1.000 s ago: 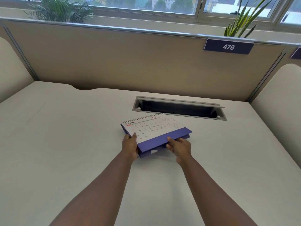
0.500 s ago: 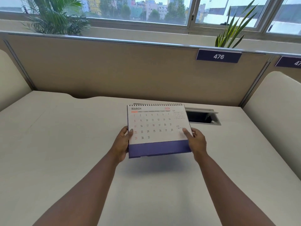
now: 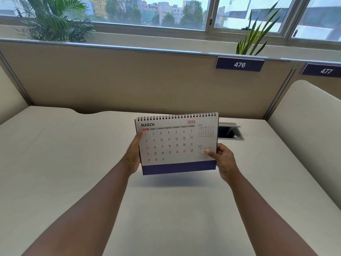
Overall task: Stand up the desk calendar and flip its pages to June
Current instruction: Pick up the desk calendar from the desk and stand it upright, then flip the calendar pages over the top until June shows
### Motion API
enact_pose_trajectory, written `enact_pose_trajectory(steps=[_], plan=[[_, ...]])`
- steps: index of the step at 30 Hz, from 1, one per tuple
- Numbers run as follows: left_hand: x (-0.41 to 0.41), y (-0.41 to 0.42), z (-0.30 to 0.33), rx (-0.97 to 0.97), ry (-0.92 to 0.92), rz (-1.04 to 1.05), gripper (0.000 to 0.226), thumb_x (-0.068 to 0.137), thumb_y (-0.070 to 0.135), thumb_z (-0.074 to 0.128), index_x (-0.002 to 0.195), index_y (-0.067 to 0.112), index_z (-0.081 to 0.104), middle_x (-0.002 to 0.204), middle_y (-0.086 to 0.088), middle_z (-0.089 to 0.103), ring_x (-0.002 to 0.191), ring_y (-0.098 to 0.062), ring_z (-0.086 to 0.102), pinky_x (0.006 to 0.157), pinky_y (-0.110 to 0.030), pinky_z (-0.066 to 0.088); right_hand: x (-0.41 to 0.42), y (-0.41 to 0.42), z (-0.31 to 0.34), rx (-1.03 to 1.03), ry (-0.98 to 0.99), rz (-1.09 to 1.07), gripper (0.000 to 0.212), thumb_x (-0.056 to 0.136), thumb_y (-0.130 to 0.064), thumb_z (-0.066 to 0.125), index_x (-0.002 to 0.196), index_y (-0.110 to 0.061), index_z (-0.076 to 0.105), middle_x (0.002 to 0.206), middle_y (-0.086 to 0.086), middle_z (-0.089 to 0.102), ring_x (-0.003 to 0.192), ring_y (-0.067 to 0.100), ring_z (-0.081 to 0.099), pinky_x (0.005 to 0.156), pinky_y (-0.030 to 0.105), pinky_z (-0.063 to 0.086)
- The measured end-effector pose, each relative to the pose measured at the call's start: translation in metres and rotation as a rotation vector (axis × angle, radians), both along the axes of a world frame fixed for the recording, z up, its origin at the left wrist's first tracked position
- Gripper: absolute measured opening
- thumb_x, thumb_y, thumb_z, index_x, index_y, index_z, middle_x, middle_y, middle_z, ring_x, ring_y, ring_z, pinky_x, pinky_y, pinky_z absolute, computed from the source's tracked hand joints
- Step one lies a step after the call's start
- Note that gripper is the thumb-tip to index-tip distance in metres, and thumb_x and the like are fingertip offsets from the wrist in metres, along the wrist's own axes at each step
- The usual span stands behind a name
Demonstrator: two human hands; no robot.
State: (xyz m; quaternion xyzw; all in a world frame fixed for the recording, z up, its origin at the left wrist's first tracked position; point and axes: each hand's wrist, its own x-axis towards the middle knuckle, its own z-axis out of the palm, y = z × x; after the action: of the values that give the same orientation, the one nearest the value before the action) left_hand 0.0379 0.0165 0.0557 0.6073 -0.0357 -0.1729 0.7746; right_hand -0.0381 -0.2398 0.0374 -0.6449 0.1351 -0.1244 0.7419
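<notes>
The desk calendar (image 3: 173, 145) is spiral-bound at the top, with a white page headed MARCH 2026 and a dark blue strip along its bottom. It is held upright in the air above the white desk (image 3: 73, 163), its face towards me, casting a shadow below. My left hand (image 3: 133, 154) grips its left edge, thumb on the page near the top. My right hand (image 3: 224, 159) grips the lower right edge, thumb pressed on the small APR block. The back of the calendar is hidden.
A cable slot with a raised flap (image 3: 230, 133) is sunk in the desk just behind the calendar's right side. A beige partition (image 3: 147, 80) with tags 476 and 477 closes the back. Curved side panels (image 3: 310, 126) flank the desk; plants stand on the window ledge.
The calendar lay tilted on the desk a second ago; both hands have lifted it clear and turned it upright to face me. It has risen slightly since half a second ago.
</notes>
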Motion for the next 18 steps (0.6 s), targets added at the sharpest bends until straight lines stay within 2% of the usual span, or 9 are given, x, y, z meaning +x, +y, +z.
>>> enact_pose_trajectory(steps=[2,6,9,11,14,18], plan=[[0.000,-0.001,-0.004,0.027,0.015,0.006,0.043,0.089,0.059,0.026,0.095,0.039,0.063,0.085,0.013,0.076,0.076,-0.009,0.073,0.064,-0.036,0.052,-0.003,-0.003,-0.006,-0.038,0.055,0.041,0.013,0.078,-0.003,0.065,0.084,-0.012,0.057,0.089,0.005,0.068,0.079,0.017,0.067,0.060,0.022,0.056],[-0.003,-0.002,-0.008,0.038,0.013,0.011,0.044,0.089,0.060,0.024,0.091,0.041,0.064,0.081,0.013,0.076,0.072,-0.009,0.072,0.064,-0.036,0.051,-0.009,-0.002,-0.021,-0.043,0.106,0.066,0.015,0.081,-0.006,0.062,0.090,-0.016,0.056,0.097,0.006,0.066,0.090,0.023,0.063,0.073,0.031,0.055],[-0.005,-0.004,-0.009,0.060,-0.008,0.004,0.049,0.086,0.065,0.019,0.095,0.045,0.063,0.088,0.010,0.075,0.079,-0.013,0.071,0.060,-0.034,0.055,-0.016,-0.002,-0.029,-0.034,0.126,0.085,0.020,0.082,-0.007,0.062,0.096,-0.019,0.055,0.104,0.008,0.064,0.095,0.024,0.062,0.079,0.035,0.054],[-0.007,-0.007,-0.010,0.089,0.015,0.011,0.054,0.085,0.067,0.015,0.099,0.043,0.061,0.096,0.004,0.071,0.087,-0.020,0.067,0.067,-0.037,0.053,-0.021,-0.003,-0.033,-0.027,0.133,0.080,0.023,0.081,-0.005,0.062,0.100,-0.018,0.056,0.107,0.009,0.063,0.098,0.026,0.061,0.085,0.039,0.052],[-0.008,-0.008,-0.015,0.136,0.076,0.041,0.063,0.083,0.070,0.009,0.102,0.036,0.059,0.098,0.001,0.067,0.092,-0.022,0.061,0.083,-0.043,0.041,-0.028,-0.004,-0.038,-0.035,0.159,0.070,0.026,0.080,-0.004,0.063,0.101,-0.018,0.056,0.109,0.011,0.063,0.102,0.029,0.060,0.093,0.042,0.049],[-0.005,-0.009,-0.016,0.185,0.110,0.057,0.078,0.081,0.072,0.007,0.102,0.022,0.063,0.094,-0.003,0.067,0.095,-0.025,0.058,0.088,-0.044,0.035,-0.038,-0.005,-0.044,-0.110,0.246,0.101,0.027,0.080,-0.004,0.064,0.099,-0.020,0.057,0.108,0.008,0.063,0.102,0.029,0.058,0.092,0.042,0.049]])
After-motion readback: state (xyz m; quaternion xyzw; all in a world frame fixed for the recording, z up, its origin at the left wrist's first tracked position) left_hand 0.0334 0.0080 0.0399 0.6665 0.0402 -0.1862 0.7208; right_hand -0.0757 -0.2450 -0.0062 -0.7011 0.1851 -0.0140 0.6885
